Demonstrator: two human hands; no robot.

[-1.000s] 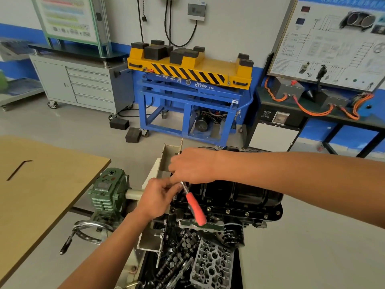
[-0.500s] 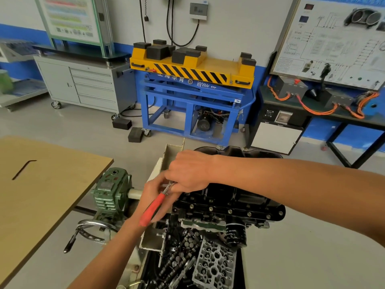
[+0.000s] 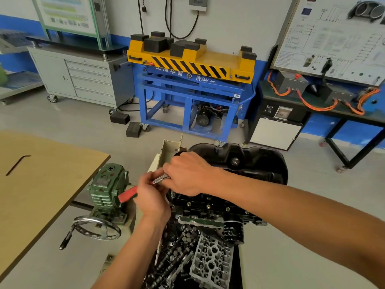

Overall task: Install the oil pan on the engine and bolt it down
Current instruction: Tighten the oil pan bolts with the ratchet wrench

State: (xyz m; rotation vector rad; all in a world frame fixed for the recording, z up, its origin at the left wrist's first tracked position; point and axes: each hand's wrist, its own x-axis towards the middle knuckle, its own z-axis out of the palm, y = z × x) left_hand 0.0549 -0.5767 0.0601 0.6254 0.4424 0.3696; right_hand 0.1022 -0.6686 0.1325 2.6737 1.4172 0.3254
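Observation:
The black oil pan sits on top of the upturned engine, which is mounted on a stand. Bolts line the pan's near flange. My left hand grips a ratchet wrench with a red handle, the handle pointing left. My right hand is curled over the wrench's metal head at the pan's left near corner. The bolt under the head is hidden by my hands.
A green gearbox with a chrome handwheel sits left of the engine. A wooden table with a hex key is at left. Loose engine parts and a cylinder head lie below. A blue lift cart stands behind.
The red handle has swung from pointing down toward me round to the left, with my left hand following it. My right hand stayed over the wrench head.

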